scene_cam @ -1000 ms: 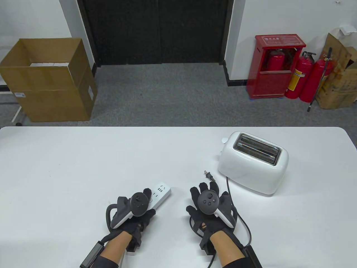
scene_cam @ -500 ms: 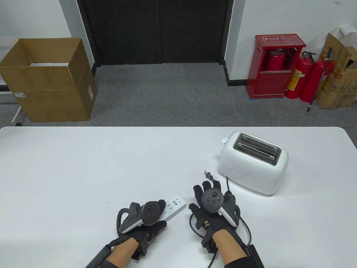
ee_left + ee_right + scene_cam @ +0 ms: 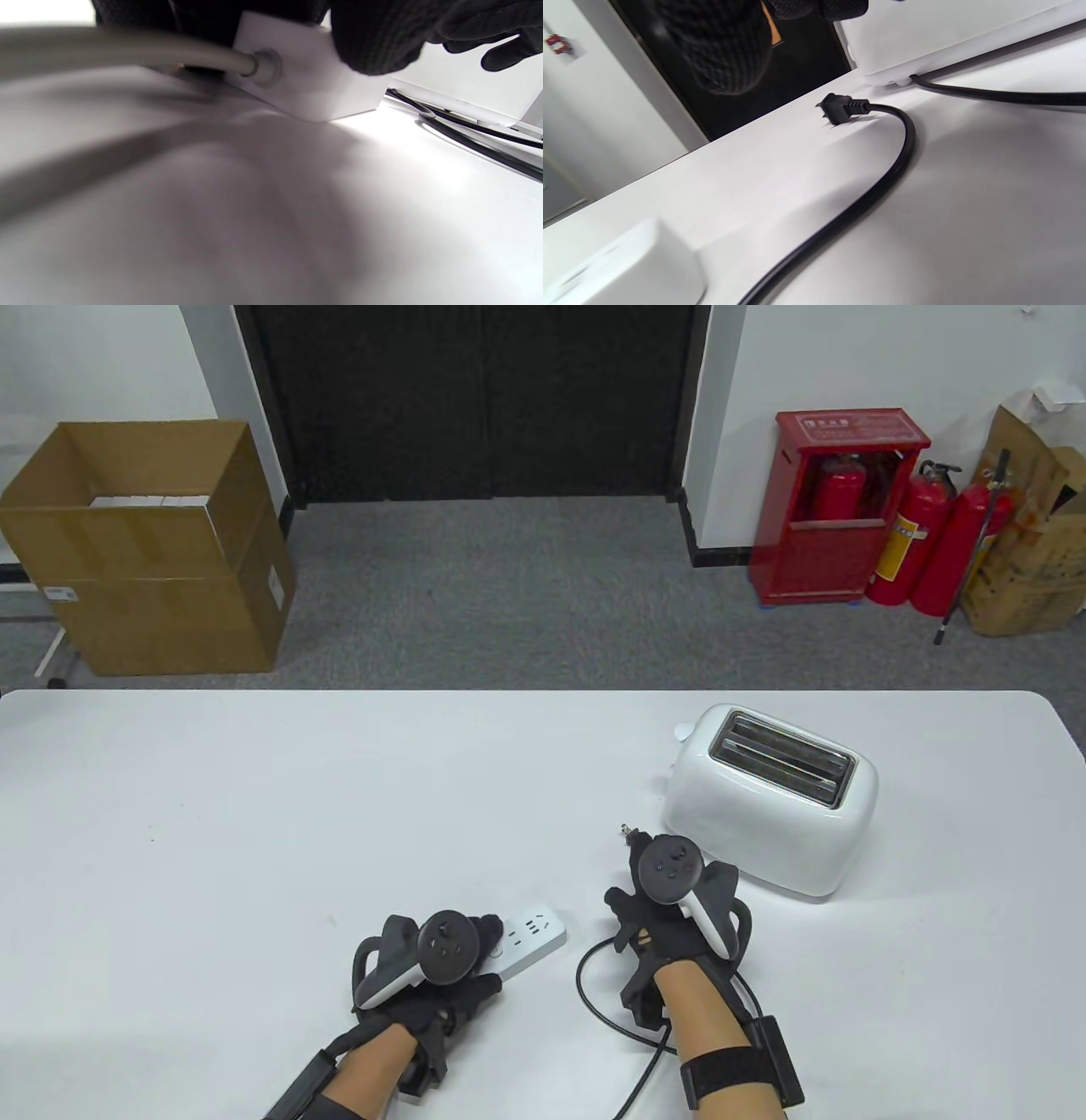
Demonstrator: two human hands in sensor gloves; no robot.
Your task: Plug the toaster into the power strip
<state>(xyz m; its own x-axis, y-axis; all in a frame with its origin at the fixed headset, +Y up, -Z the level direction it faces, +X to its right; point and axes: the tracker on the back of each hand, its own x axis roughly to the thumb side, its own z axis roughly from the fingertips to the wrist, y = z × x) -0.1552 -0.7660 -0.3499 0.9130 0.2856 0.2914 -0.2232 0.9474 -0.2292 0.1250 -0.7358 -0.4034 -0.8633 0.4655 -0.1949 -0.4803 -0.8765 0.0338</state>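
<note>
White 2-slot toaster (image 3: 768,802) sits upright on the white table (image 3: 212,814), right of centre. Its black power cord (image 3: 882,178) exits the toaster's near-left base, loops toward the near edge, and curves back up to the black 2-prong plug (image 3: 840,109), which lies flat on the table just left of the toaster, prongs pointing far-left. Right hand (image 3: 670,899) in black sensor glove is directly over or just near of the plug; in table view only the prong tip pokes out past the fingers. Right wrist view shows the plug on the table with a gloved fingertip (image 3: 725,46) above it and a gap between, so judged not yet gripped; hand looks loosely spread, holding nothing. Left hand (image 3: 441,963) grips the near end of the white rectangular plastic power strip (image 3: 530,933); left wrist view shows fingers wrapped over that end next to its grey cable (image 3: 127,51). Strip's long axis runs near-left to far-right, free socket end pointing toward the right hand, sockets face up. Key relation: plug is far-right of the strip's socket end, near but apart, and the right hand is clearly the closer 1. Likely next: right hand pinches the plug body, turns prongs downward, carries it near-left to a socket while left hand steadies the strip. Risk: the cord loop drags or twists the plug.
</note>
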